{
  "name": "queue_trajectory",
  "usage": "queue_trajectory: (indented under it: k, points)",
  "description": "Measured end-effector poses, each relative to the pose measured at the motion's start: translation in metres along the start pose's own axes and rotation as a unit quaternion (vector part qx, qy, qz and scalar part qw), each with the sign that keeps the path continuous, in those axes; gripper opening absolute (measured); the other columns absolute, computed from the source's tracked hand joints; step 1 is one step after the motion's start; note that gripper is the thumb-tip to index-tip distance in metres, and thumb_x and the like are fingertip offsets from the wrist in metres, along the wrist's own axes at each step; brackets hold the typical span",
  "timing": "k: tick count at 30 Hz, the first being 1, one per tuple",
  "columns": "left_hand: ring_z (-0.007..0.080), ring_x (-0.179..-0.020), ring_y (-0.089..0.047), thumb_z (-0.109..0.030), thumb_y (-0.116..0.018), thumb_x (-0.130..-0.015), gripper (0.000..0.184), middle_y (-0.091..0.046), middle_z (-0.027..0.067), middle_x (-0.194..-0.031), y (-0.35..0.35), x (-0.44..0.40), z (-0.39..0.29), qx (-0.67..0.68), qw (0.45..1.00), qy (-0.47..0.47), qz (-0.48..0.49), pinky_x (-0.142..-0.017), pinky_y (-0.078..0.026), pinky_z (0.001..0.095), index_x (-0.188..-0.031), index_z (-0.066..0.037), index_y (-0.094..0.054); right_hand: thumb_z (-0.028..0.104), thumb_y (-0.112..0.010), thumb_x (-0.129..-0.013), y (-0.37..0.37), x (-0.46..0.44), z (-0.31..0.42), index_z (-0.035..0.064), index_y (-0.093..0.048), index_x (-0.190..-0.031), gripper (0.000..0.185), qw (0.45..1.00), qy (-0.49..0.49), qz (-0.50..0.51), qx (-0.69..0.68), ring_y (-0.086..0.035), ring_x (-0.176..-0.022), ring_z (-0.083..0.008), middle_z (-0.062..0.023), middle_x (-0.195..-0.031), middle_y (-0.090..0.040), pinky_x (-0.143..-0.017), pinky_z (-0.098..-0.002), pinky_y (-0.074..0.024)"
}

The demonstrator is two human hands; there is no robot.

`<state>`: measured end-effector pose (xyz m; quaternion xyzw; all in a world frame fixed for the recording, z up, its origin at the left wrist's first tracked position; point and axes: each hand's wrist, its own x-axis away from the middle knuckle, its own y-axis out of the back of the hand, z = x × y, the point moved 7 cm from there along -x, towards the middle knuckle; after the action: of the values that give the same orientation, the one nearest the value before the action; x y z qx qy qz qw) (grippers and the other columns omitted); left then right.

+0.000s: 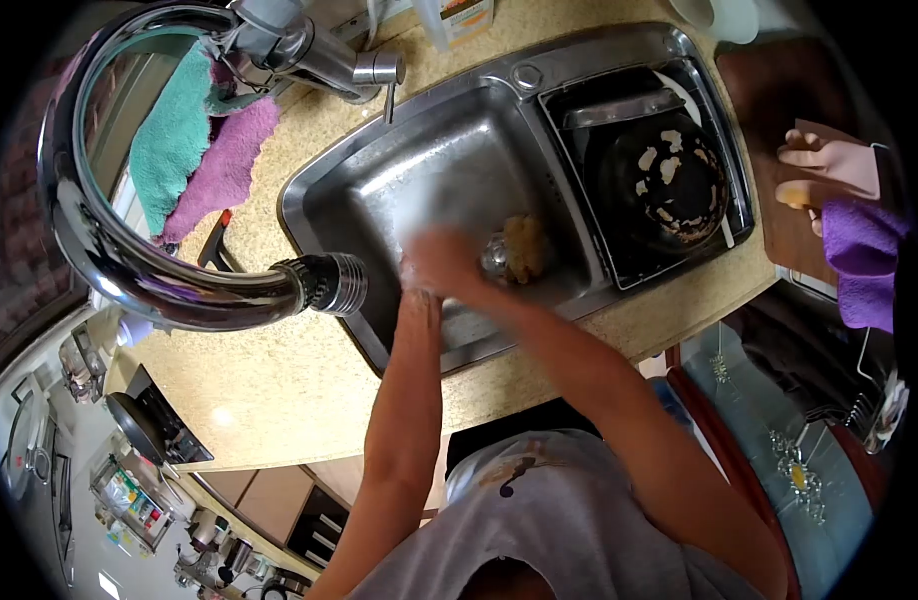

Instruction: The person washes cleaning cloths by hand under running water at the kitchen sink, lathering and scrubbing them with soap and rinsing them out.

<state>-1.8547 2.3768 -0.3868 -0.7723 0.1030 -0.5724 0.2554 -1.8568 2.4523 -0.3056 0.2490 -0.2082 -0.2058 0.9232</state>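
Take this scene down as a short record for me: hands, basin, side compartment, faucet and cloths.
Left hand: the left hand is in the basin, mostly hidden
Right hand: the right hand overlaps it, blurred by motion
Held: cannot tell; a pale blur lies just beyond the hands
In basin: brown scrubber, right of the hands
Side compartment: black pan with pale patches
Faucet: arched chrome faucet, left of the basin
Cloths: teal cloth and pink cloth upper left; purple cloth far right
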Motion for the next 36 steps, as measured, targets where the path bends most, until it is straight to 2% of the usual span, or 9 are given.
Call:
queue_trajectory:
  k: [8, 14, 18, 20, 22, 23, 27, 30, 36]
  points:
    - [0.0163, -0.076, -0.058, -0.04, -0.04, -0.098, 0.036, -0.059, 0.0008, -0.077, -0.008, 0.033, -0.03, -0.147, 0.978, -0.15, -0.002, -0.073, -0.048, 0.0336, -0.085, -0.011, -0.057, 0.037, -0.052, -0.086, -0.001, -0.028, -0.058, 0.0046, -0.064, -0.077, 0.036, 0.996, 0.013, -0.064, 0.063, -0.059, -0.081, -0.0395, -0.0222, -0.085, -0.06, -0.069, -0.0487, -0.0462]
    - [0.0267, -0.119, -0.048, -0.04, -0.038, -0.098, 0.051, -0.049, 0.0144, -0.13, -0.017, 0.054, -0.028, -0.264, 0.943, -0.187, 0.081, -0.102, -0.037, 0.0395, -0.127, 0.001, -0.046, 0.021, -0.057, -0.082, -0.02, -0.017, -0.065, 0.0052, -0.063, -0.1, 0.025, 0.996, 0.084, -0.034, -0.014, -0.057, -0.088, -0.039, -0.0215, -0.088, -0.058, -0.08, -0.0466, -0.0453]
    - [0.0211, -0.109, -0.054, -0.033, -0.053, -0.092, 0.038, -0.058, 0.0071, -0.116, 0.008, 0.031, 0.004, 0.048, 0.998, 0.041, 0.003, -0.092, -0.046, 0.0388, -0.119, -0.007, -0.054, 0.022, -0.058, -0.082, -0.005, 0.003, -0.04, 0.0057, -0.062, -0.104, 0.028, 0.975, -0.019, -0.017, -0.222, -0.057, -0.09, -0.0376, -0.0218, -0.088, -0.059, -0.08, -0.045, -0.0454]
    - [0.0218, -0.103, -0.056, -0.037, -0.045, -0.096, 0.043, -0.056, 0.0111, -0.115, 0.02, 0.011, 0.007, 0.09, 0.993, 0.075, -0.014, -0.087, -0.047, 0.0381, -0.124, -0.005, -0.049, 0.019, -0.061, -0.081, -0.003, 0.027, -0.016, 0.0054, -0.059, -0.082, 0.013, 0.986, 0.032, -0.029, -0.163, -0.061, -0.078, -0.0266, -0.012, -0.082, -0.062, -0.067, -0.038, -0.0484]
    - [0.0153, -0.077, -0.055, -0.034, -0.045, -0.097, 0.034, -0.057, 0.005, -0.094, -0.003, -0.002, 0.011, 0.09, 0.941, 0.14, 0.296, -0.064, -0.048, 0.0307, -0.117, -0.008, -0.052, 0.023, -0.059, -0.082, 0.012, 0.071, 0.02, 0.0047, -0.06, -0.093, 0.021, 0.995, 0.03, -0.013, -0.099, -0.06, -0.084, -0.0323, -0.0169, -0.088, -0.062, -0.073, -0.0419, -0.0481]
    - [0.0112, -0.062, -0.046, -0.031, -0.043, -0.098, 0.028, -0.052, 0.0017, -0.081, -0.026, 0.013, 0.013, 0.171, 0.938, 0.174, 0.247, -0.051, -0.04, 0.0259, -0.113, -0.009, -0.054, 0.025, -0.059, -0.083, 0.007, 0.075, 0.021, 0.0044, -0.06, -0.099, 0.026, 0.997, 0.031, -0.002, -0.071, -0.059, -0.087, -0.0352, -0.0194, -0.091, -0.062, -0.075, -0.0438, -0.0479]
    - [0.0135, -0.075, -0.055, -0.028, -0.04, -0.099, 0.027, -0.057, 0.0047, -0.09, 0.004, -0.005, 0.017, 0.088, 0.89, 0.109, 0.434, -0.062, -0.047, 0.0277, -0.113, -0.009, -0.053, 0.028, -0.054, -0.085, -0.021, 0.035, -0.02, -0.0003, -0.06, -0.098, 0.031, 0.998, 0.025, -0.01, 0.058, -0.061, -0.077, -0.0378, -0.019, -0.087, -0.063, -0.069, -0.0461, -0.0504]
    - [0.0212, -0.105, -0.058, -0.025, -0.041, -0.096, 0.027, -0.061, 0.011, -0.109, -0.001, 0.009, 0.015, 0.06, 0.997, -0.041, 0.04, -0.088, -0.048, 0.0348, -0.112, -0.008, -0.055, 0.024, -0.053, -0.084, -0.026, -0.014, -0.059, -0.0023, -0.061, -0.095, 0.03, 0.994, -0.064, 0.071, 0.043, -0.063, -0.065, -0.0356, -0.0175, -0.083, -0.065, -0.06, -0.0459, -0.0513]
    - [0.0221, -0.109, -0.055, -0.031, -0.035, -0.098, 0.034, -0.062, 0.0067, -0.111, -0.019, 0.01, -0.005, 0.059, 0.986, 0.013, 0.154, -0.095, -0.043, 0.0366, -0.116, -0.011, -0.055, 0.025, -0.049, -0.087, -0.019, 0.014, -0.005, -0.0003, -0.063, -0.089, 0.029, 0.987, 0.039, -0.007, 0.158, -0.064, -0.069, -0.0356, -0.0209, -0.083, -0.065, -0.059, -0.049, -0.0503]
